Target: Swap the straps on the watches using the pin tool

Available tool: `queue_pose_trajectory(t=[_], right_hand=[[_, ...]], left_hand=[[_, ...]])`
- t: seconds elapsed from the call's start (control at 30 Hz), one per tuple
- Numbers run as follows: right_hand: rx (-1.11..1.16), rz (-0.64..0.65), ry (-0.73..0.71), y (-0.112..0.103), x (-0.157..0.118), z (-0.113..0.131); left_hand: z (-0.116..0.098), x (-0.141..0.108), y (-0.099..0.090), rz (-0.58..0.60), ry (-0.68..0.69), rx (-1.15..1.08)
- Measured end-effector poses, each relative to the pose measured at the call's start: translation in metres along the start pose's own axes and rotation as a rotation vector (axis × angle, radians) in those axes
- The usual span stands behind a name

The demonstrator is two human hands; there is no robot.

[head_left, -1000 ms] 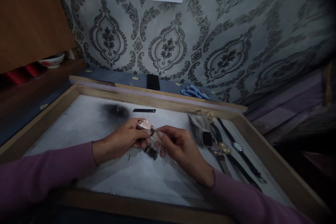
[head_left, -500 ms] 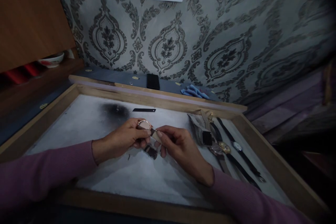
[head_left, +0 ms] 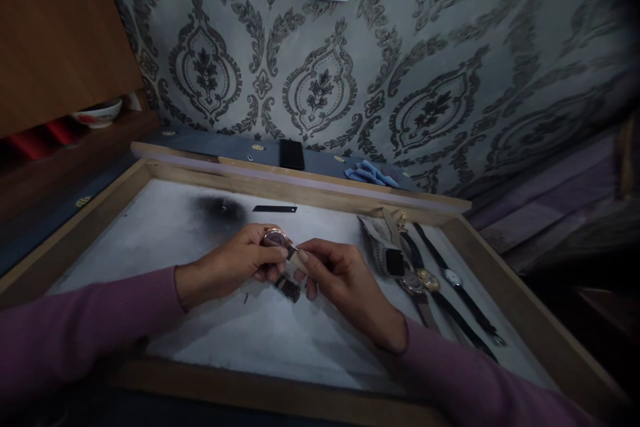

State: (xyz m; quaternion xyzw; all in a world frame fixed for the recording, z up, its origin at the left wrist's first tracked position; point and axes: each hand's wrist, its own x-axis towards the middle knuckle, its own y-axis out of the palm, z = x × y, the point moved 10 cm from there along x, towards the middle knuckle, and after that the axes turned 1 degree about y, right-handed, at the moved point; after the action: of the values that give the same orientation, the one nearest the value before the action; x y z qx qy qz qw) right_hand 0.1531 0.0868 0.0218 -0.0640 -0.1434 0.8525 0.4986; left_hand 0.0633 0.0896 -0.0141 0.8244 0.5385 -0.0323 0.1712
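Note:
A round watch with a rose-gold rim is gripped in my left hand, its thumb lying across the lower edge of the case. My right hand pinches a small light-coloured piece right beside the watch; what it is cannot be made out well. Below the fingers hangs or lies a dark strap part, partly hidden. Both hands are over the middle of a shallow wooden tray with a white base.
Several watches lie at the tray's right side, near a square-faced watch. A black blade lies near the back edge. Behind the tray are a black phone and a blue cloth. A bowl stands on the left shelf.
The watch face looks darker now, with less pale reflection on it. Both hands have hardly moved.

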Motion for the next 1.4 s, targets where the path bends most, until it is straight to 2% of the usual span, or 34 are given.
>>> queue_pose_trajectory(t=[0.23,0.47,0.7,1.4], right_hand=[[0.009,-0.007,0.007,0.0,-0.001,0.0],[-0.016,-0.031,-0.074,-0.002,-0.001,0.006],[-0.028,-0.078,-0.036,-0.007,-0.002,-0.001],[0.084,-0.082,-0.001,-0.006,-0.001,-0.006]], left_hand=[[0.001,0.0,-0.001,-0.013,0.0,0.001],[0.0,0.0,0.001,0.007,0.028,-0.033],[0.003,0.001,-0.002,-0.005,0.024,-0.047],[0.001,0.002,-0.003,-0.018,0.026,-0.072]])
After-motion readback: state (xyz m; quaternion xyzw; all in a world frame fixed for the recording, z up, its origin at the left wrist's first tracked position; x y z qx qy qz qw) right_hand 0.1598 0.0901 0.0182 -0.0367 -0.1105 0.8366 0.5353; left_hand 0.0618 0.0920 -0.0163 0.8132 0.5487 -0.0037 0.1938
